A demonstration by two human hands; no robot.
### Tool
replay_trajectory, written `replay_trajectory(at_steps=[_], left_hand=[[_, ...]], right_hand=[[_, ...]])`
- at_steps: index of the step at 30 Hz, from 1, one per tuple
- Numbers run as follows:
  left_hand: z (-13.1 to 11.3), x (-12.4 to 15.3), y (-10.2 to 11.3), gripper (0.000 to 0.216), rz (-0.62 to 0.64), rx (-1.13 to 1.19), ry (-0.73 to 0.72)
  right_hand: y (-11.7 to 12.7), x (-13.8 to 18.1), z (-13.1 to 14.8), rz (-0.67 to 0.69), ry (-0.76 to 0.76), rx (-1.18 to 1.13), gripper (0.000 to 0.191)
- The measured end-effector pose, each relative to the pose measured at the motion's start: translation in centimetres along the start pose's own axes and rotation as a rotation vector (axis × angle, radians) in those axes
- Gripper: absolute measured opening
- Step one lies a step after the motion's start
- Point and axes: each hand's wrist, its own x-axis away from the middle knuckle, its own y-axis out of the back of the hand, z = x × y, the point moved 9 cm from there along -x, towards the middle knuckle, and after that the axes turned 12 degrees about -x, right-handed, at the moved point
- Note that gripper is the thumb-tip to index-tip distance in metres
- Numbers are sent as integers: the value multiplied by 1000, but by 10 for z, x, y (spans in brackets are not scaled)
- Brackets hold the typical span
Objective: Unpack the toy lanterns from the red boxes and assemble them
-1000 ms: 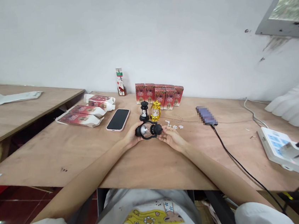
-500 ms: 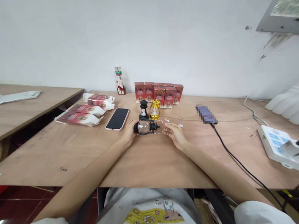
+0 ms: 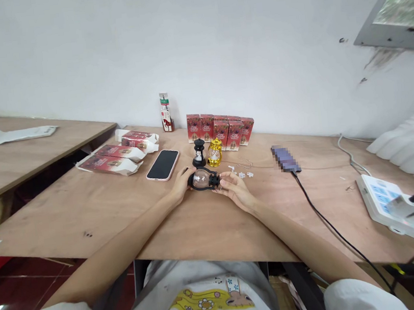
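My left hand (image 3: pixel 182 184) is closed around the base of a small black lantern (image 3: pixel 201 179) with a clear globe, which lies on its side above the table with its top pointing right. At that top, the fingers of my right hand (image 3: pixel 236 190) are pinched on a thin wire handle (image 3: pixel 221 188), mostly hidden by them. Just behind stand a second black lantern (image 3: pixel 198 153) and a gold lantern (image 3: pixel 214 152), both upright. Small white tags (image 3: pixel 242 175) and loose thin wire pieces (image 3: pixel 245 163) lie beyond my right hand.
Several red boxes (image 3: pixel 221 133) stand near the wall, beside a printed packet (image 3: pixel 166 112). Flattened red cartons (image 3: pixel 109 160) and a pink-edged phone (image 3: pixel 162 165) lie left. On the right are a blurred phone (image 3: pixel 286 158), its black cable (image 3: pixel 322 217) and a white power strip (image 3: pixel 380 201).
My right hand has moved left with the wire handle, from a gap away up to the lantern's top. The lantern has shifted slightly right and toward me in my left hand.
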Motion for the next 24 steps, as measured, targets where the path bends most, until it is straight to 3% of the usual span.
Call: replay_trajectory(at_steps=[10,24], left_hand=[[2,-3,-1,28,10,-95,-43],[-18,5,-1,25,48,-143,-344]], right_hand=[[3,1,2,-54,11,51,43],[0,1,9,-53,96,209,51]])
